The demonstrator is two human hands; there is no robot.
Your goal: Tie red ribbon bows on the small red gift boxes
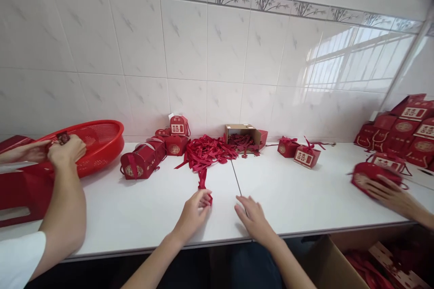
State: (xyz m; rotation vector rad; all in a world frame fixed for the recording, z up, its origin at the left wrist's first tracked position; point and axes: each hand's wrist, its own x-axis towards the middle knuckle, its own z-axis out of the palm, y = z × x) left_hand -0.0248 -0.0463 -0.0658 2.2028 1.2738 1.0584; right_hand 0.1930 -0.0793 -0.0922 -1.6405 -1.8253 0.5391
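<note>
A red ribbon (pixel 202 178) trails from a heap of red ribbons (pixel 208 149) towards me, and my left hand (pixel 195 210) has its fingers closed on the near end. Just to the right, my right hand (pixel 252 216) hovers over or rests on the white table (pixel 220 221), fingers apart and holding nothing. Behind the heap an open cardboard box (pixel 240 130) lies with dark red tags (pixel 244 144) spilling out of it.
A person's hands (pixel 68 149) work by a red plastic basket (pixel 101 144) at left. Another person's hand (pixel 386 192) touches a red box (pixel 368 176) at right. Red gift boxes (pixel 139 160) stand left; two small boxes (pixel 307 156) sit right of centre, beyond them a stack (pixel 403 128).
</note>
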